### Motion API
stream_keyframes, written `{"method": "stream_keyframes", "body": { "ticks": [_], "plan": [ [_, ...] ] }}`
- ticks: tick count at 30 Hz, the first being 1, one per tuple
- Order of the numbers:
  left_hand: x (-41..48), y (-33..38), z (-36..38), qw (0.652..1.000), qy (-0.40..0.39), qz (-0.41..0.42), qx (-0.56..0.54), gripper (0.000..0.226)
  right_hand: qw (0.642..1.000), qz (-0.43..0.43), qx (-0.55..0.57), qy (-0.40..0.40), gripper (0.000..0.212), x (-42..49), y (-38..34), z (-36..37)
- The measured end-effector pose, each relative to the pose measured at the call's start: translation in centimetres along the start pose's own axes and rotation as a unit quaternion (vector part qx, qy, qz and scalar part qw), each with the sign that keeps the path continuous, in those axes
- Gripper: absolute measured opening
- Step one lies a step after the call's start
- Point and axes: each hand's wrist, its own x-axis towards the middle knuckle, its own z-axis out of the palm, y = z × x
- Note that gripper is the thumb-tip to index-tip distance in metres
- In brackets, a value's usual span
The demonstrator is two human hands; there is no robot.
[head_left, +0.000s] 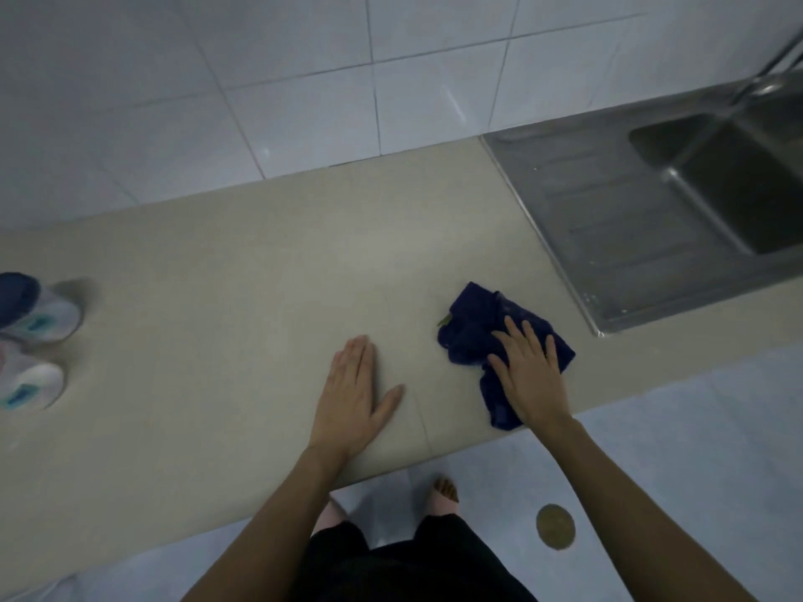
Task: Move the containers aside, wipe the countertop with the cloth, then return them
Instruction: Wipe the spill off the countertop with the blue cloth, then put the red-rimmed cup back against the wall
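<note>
A dark blue cloth (473,332) lies crumpled on the beige countertop (243,271), near its front edge and left of the sink. My right hand (532,375) presses flat on the cloth's near right part, fingers spread. My left hand (354,393) rests flat and empty on the bare counter, a hand's width left of the cloth. Two white containers stand at the far left edge of the view: one with a dark blue lid (39,312), and one nearer me (28,384), partly cut off. A small greenish scrap (444,320) lies at the cloth's left edge.
A steel sink (717,184) with a ribbed drainboard (608,228) takes up the counter's right end, and a tap pipe (778,50) rises at the top right. White tiled wall runs behind. On the floor below are my bare feet and a round drain cover (555,526).
</note>
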Motion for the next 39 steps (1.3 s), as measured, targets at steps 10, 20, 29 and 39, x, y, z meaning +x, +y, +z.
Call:
{"method": "stream_keyframes", "body": {
  "ticks": [10,20,29,39],
  "plan": [
    [-3.7,-6.2,-2.1,0.995,0.013,-0.082,0.050,0.067,0.999,0.040,0.005,0.011,0.074,-0.1,-1.8,-0.5],
    [-12.5,-23.9,-6.5,0.964,0.089,-0.248,0.028,0.060,0.946,-0.322,0.048,0.008,0.054,1.1,-25.4,5.9],
    [-18.4,-34.9,-8.5,0.911,0.161,-0.380,0.010,0.058,0.893,-0.418,0.157,-0.060,0.065,0.6,-53.0,11.0],
    [-18.5,-36.6,-7.9,0.901,0.205,-0.378,-0.058,0.059,0.883,-0.321,0.339,-0.048,0.063,0.6,-61.8,13.6]
  ]
}}
